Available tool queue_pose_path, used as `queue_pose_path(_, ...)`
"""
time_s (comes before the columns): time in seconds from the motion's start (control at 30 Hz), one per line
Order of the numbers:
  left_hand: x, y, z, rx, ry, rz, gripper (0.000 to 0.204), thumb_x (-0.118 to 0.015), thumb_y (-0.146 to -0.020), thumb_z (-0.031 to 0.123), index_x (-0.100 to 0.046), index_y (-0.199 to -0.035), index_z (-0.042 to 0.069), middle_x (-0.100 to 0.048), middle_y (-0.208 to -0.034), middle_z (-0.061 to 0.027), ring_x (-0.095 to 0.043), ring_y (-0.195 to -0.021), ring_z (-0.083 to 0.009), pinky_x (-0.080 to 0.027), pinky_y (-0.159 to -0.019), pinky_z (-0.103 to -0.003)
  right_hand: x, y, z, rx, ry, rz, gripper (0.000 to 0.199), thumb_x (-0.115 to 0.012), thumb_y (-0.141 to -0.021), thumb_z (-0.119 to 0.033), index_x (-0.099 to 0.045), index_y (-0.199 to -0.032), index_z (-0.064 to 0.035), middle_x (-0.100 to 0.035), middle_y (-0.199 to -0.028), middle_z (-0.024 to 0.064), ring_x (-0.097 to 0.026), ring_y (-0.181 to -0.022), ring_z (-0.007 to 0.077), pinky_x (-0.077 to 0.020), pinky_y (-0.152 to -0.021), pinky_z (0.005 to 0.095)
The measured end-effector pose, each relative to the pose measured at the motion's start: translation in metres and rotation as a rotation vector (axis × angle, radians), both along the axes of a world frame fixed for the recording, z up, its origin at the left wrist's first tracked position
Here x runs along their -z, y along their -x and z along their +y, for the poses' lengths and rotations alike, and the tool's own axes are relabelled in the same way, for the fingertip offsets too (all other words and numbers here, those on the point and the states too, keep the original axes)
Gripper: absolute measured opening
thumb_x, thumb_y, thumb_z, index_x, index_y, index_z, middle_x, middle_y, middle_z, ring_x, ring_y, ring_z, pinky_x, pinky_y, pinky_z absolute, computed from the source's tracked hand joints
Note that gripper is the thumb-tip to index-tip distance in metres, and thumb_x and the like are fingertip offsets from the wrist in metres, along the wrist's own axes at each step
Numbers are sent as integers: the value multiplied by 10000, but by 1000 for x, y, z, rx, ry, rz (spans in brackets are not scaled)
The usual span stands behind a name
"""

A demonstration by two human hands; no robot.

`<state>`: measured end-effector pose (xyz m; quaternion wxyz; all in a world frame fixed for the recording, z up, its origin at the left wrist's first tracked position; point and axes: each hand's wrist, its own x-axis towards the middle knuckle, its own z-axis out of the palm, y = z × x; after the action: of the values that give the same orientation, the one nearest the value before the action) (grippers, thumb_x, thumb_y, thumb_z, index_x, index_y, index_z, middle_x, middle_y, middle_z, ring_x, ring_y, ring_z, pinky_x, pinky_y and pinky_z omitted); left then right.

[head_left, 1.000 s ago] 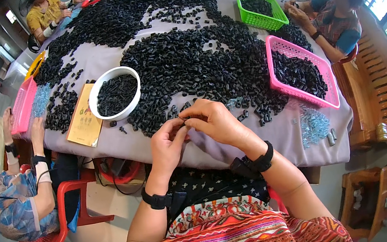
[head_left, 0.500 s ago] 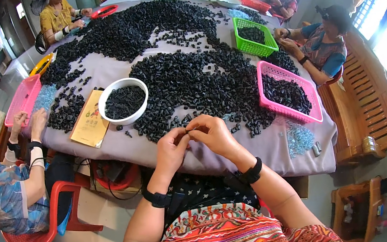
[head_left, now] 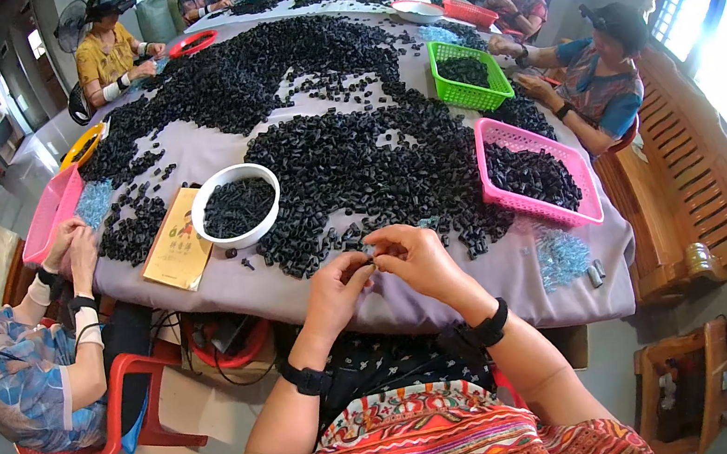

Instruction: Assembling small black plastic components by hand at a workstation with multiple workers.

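Desk [head_left: 527, 285], one, covered in pale lilac-grey cloth. Contents as follows.

Left hand [head_left: 333, 288]: at the middle of the near edge; thumb and forefinger drawn together in a pinch on a small dark piece [head_left: 370, 256], other fingers curled. Black band [head_left: 307, 378] at the wrist.

Right hand [head_left: 417, 257]: tips meeting those of the left, thumb and forefinger nearly closed on the same piece. The piece itself sits between the two sets of fingertips, just above the near edge, mostly covered; its exact form cannot be told.

Heap of black pieces [head_left: 345, 169]: small, short, loose; spread over the middle, its near fringe just beyond the hands.

White bowl [head_left: 243, 241]: round, left of the heap, filled with slender black pieces.

Booklet [head_left: 175, 257]: yellow-brown, flat, toward the near-left corner, its side overlapped in view by the bowl.

Pink basket [head_left: 538, 213]: perforated, by the right edge, holding black pieces.

Green basket [head_left: 471, 100]: farther along the right edge, likewise holding black pieces.

Clear bluish pieces [head_left: 563, 255]: small pile near the near-right corner.

Grey cylinders [head_left: 595, 275]: two, just beside that pile.
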<state>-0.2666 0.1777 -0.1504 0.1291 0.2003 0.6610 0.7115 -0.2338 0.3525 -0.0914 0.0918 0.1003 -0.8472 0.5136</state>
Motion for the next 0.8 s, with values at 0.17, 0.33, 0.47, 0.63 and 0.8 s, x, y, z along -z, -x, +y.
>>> queue_pose_path(0.17,-11,-4,-1,38,39,-7,155,-638,-946,64,-668,-1064,-32,-692,-876,-49,-640,-756,-106,-518,-706,-242,12,3,2,23,121,-80,278,-674,-835,-8,-674,-1113,12,-701,-860,95,-659,-748,131,-533,-691,280)
queue_pose_path(0.33,-2,0,-2,55,-94,-88,158,-627,-950,54,-668,-1082,-23,-700,-913,-58,-651,-767,-117,-530,-724,-248,-3,2,0,-18,228,-161,293,-659,-836,13,-662,-1129,13,-681,-815,67,-636,-708,103,-527,-667,273)
queue_pose_path(0.47,0,-1,-1,133,-150,-90,174,-626,-950,42,-661,-1106,-23,-708,-938,-72,-661,-794,-131,-544,-748,-261,-13,-1,4,-43,57,-111,300,-647,-836,15,-654,-1136,19,-671,-778,63,-624,-689,97,-521,-653,270)
queue_pose_path(0.63,0,-1,0,148,-138,-72,182,-637,-947,49,-659,-1110,-28,-709,-955,-85,-664,-815,-136,-546,-758,-267,-29,-9,3,-18,-42,-132,295,-644,-830,11,-656,-1123,25,-659,-725,62,-611,-673,94,-506,-628,279)
queue_pose_path(0.8,6,-2,2,190,-114,-60,187,-641,-951,71,-661,-1106,-32,-709,-952,-87,-664,-813,-136,-544,-759,-269,-22,-10,4,-15,-109,-100,296,-648,-827,-1,-664,-1123,6,-670,-748,102,-628,-659,149,-513,-632,295)
